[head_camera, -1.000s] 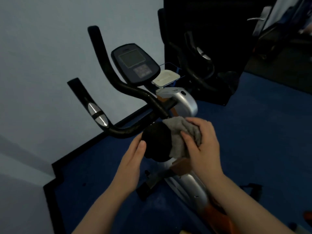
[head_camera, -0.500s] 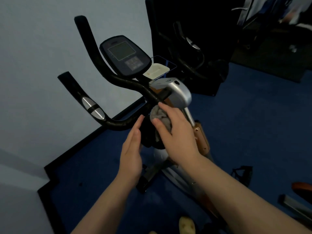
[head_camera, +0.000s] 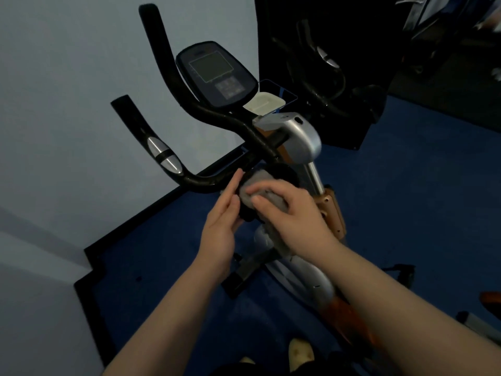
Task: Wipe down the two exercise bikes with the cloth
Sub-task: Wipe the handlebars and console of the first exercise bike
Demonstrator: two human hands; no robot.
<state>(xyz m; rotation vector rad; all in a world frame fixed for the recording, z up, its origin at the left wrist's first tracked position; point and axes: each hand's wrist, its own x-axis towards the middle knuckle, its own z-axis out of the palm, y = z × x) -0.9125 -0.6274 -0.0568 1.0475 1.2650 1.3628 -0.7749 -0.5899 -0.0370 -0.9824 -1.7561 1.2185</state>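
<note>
Since a moment ago the cloth (head_camera: pixel 267 198) has slid from the knob's (head_camera: pixel 282 173) right side onto its top. Left hand (head_camera: pixel 219 226), fingers straight, steadies the knob's left edge; right hand (head_camera: pixel 291 210) presses the cloth flat, fingers extended. Wiping the first bike (head_camera: pixel 301 137) looks underway; next probably comes the handlebar (head_camera: pixel 217 115).
</note>
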